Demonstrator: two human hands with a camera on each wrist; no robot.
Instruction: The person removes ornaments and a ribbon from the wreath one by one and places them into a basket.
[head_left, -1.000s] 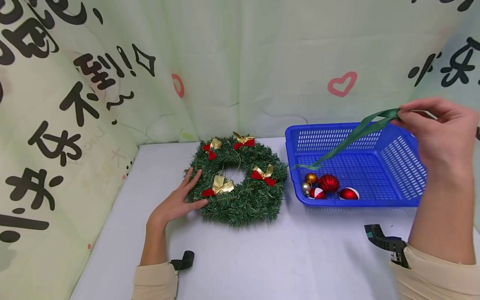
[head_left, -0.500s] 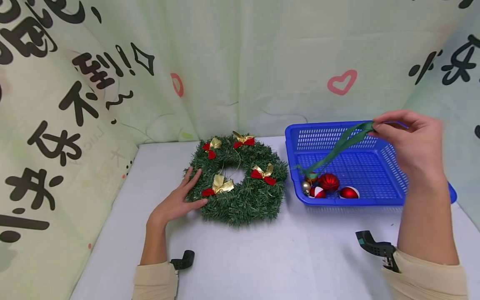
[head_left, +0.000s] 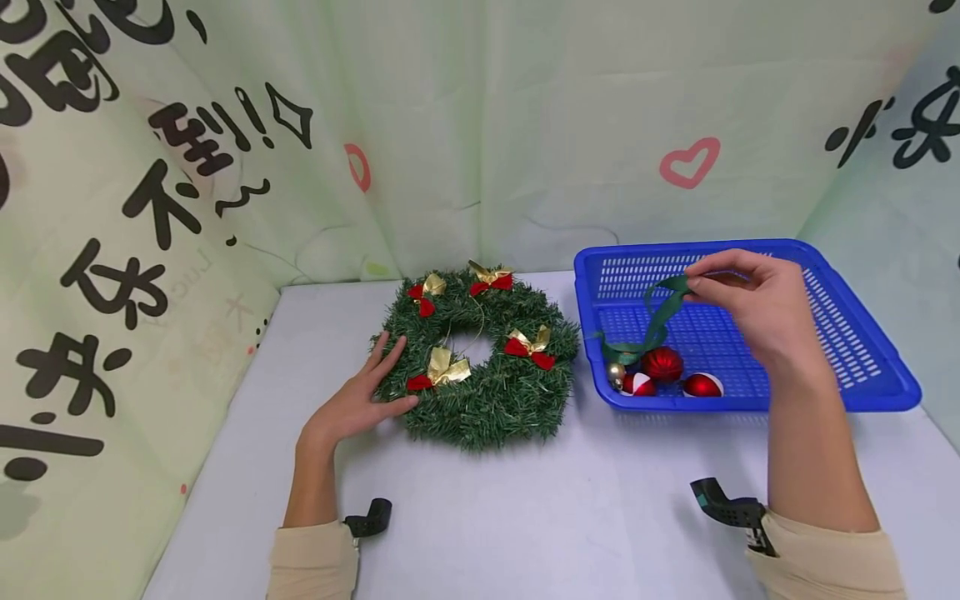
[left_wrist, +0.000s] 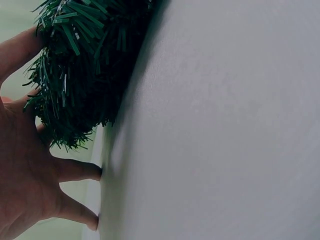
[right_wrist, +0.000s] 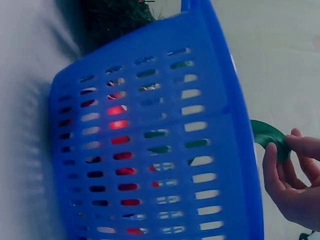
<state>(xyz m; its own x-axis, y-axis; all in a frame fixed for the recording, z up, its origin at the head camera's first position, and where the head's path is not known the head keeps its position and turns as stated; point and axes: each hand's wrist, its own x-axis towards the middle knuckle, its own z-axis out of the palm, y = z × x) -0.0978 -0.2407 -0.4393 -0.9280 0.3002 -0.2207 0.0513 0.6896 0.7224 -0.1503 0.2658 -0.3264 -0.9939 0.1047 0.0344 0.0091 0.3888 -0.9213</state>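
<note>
A green wreath (head_left: 487, 417) with several red and gold bows lies on the white table. My left hand (head_left: 358, 402) rests on its left edge, fingers spread; in the left wrist view the hand (left_wrist: 30, 170) sits beside the green tinsel (left_wrist: 80, 75), two fingertips down at the tabletop. Over the blue basket (head_left: 847, 350) my right hand (head_left: 761, 304) pinches one end of a green ribbon (head_left: 660, 321). The ribbon's lower part bunches in the basket's left side above the baubles. In the right wrist view, the ribbon (right_wrist: 270, 134) shows between thumb and fingers beyond the basket wall (right_wrist: 150, 125).
A red ridged bauble (head_left: 662, 364), a red and white bauble (head_left: 702, 385) and smaller ones lie in the basket's front left corner. A printed curtain (head_left: 480, 125) hangs behind the table (head_left: 525, 517) and at both sides.
My right hand has moved left and down over the basket with the ribbon, which has gone from stretched to slack and folded. The left hand stays on the wreath.
</note>
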